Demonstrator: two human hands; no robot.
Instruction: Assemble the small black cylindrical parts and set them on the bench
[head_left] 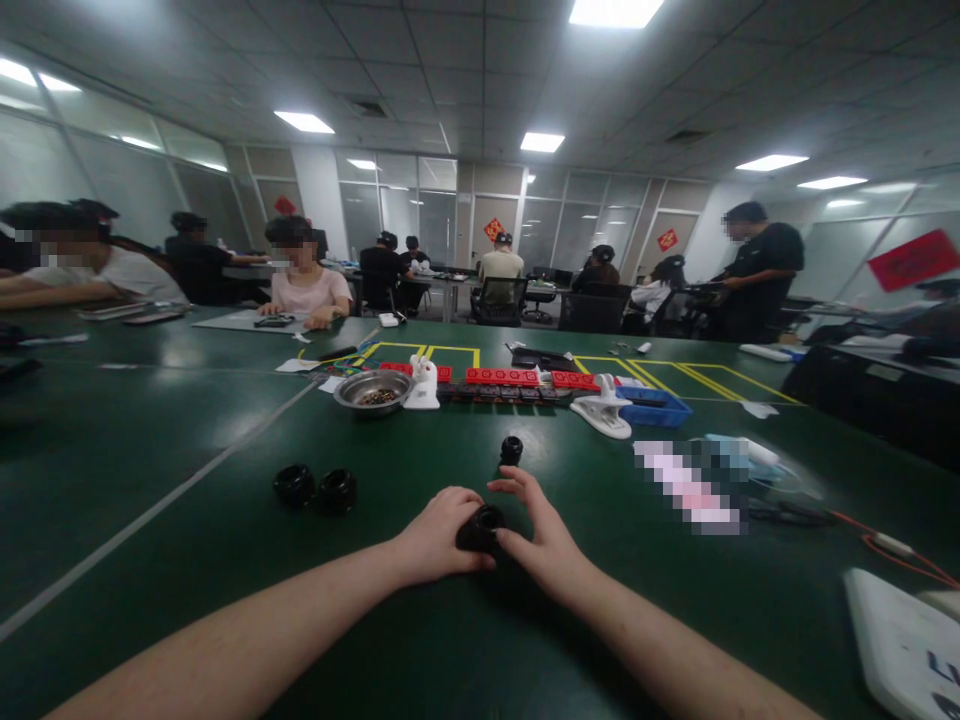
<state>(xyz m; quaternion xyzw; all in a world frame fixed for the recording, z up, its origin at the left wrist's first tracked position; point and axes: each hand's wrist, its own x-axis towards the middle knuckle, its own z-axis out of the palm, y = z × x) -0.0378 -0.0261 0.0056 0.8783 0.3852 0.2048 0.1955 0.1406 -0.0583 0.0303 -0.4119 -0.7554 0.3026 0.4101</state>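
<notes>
Both of my hands meet on a small black round part [481, 526] that rests on the dark green table [187, 560]. My left hand [439, 535] is curled around its left side. On its right side my right hand [536, 530] pinches it with thumb and forefinger, the other fingers spread. A second small black part [511, 450] stands alone just beyond my right hand. Two more black round parts [315, 488] lie side by side to the left of my left hand, untouched.
Farther back stand a metal bowl [373, 390] of small pieces, a row of red blocks [501, 377], white clamp-like holders [604, 410] and a blue tray [654, 405]. Cables [885, 545] and a white device [904, 645] lie at the right. Several people sit or stand at surrounding tables.
</notes>
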